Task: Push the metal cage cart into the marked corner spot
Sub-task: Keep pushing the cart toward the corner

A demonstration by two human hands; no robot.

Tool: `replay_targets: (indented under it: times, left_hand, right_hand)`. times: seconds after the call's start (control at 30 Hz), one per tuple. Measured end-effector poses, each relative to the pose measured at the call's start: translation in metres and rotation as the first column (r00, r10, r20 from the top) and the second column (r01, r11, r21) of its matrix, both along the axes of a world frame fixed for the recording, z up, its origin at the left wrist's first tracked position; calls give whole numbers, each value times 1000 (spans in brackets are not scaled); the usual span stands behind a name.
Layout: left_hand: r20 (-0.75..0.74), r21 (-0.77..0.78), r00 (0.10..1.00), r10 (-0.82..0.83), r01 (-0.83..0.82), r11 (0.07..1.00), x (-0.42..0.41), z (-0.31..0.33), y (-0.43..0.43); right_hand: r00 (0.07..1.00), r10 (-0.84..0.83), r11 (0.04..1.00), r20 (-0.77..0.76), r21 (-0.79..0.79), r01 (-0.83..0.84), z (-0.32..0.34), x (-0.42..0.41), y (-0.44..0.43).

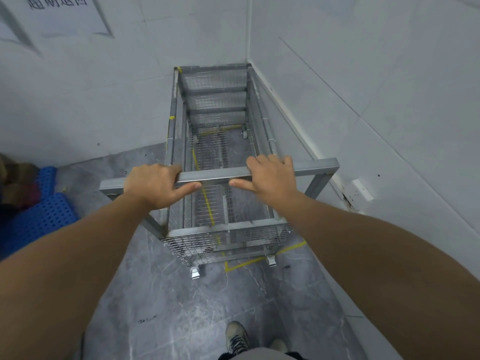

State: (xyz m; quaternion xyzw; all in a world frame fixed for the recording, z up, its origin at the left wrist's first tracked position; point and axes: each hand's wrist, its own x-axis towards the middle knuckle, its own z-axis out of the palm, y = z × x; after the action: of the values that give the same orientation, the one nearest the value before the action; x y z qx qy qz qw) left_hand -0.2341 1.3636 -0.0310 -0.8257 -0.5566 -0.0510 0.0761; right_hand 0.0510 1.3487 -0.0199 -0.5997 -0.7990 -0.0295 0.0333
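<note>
Tall grey metal cage cart with wire-mesh sides (218, 141) sits in the corner where two white walls meet — its far end is tight to the back wall (104, 94), its right side runs just beside the right wall (376, 105). Both hands are on the grey square-tube metal push bar (215, 175) at the near end. Left hand (153, 184) is wrapped over the bar left of centre, fingers curled over the top, thumb pointing right along the underside. Right hand (270, 178) grips it right of centre, fingers over the top, thumb pointing left. The thumbs are near each other, not touching.

Yellow floor tape outline (249, 262) on the grey marbled floor (168, 307) — a corner of it shows just outside the cart's near end, and a strip runs lengthwise under the mesh base. The near silver caster wheels (195, 272) sit around that front tape line; the left one looks outside the tape corner. Blue perforated plastic pallets (39, 214) lie on the floor to the left, apart from the cart. One grey laced sneaker (236, 337) at the bottom edge.
</note>
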Motion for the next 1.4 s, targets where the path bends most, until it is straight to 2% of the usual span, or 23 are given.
replay_targets:
  times: [0.2,0.33,0.6,0.83,1.4]
  left_hand:
    - [-4,-1,1000,-14,14,1000,12,0,2]
    - [4,-3,1000,-15,16,1000,12,0,4]
    - [-12,-6,1000,-3,3,1000,13,0,4]
    - [-36,-6,999,0,0,1000,15,0,5]
    - [-13,19,1000,2,-2,1000,16,1,2]
  right_hand:
    - [994,80,994,-70,-63,-84,4,23,5]
    - [1000,3,999,-13,-53,-3,5,43,9]
    - [1000,12,998,23,-57,-11,1,48,11]
    - [998,-23,1000,63,4,23,-4,47,11]
    - [999,-32,999,32,43,31,-5,46,11]
